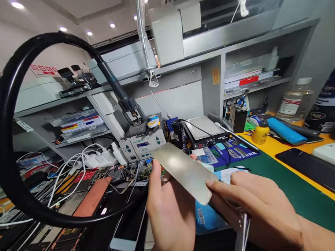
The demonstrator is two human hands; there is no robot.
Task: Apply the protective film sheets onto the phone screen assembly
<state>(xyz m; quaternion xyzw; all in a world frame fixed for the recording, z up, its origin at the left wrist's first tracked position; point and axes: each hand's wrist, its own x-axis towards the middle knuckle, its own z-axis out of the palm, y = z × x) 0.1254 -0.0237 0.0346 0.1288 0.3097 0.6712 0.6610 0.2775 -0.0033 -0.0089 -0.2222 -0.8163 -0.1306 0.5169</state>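
Observation:
A thin, pale, satin rectangular panel with rounded corners [182, 169], about the size of a phone screen, is held up tilted in front of me. My left hand [170, 217] grips its far left end, thumb along the edge and fingers behind. At the lower right end, the fingers of my right hand [260, 202] pinch the panel near its corner. Slim metal tweezers [244, 227] stick out downward from under my right hand; how they sit in the palm is hidden. Behind the panel lies a blue plastic packet [207, 217], partly covered.
A thick black flexible hose [0, 138] loops across the left. Phone parts and screens [90, 201] crowd the left bench. A hot-air station [146, 144] and a heating plate [204, 128] stand behind. On the right are a green mat [285, 194], a black phone [309, 168] and a yellow bottle [260, 133].

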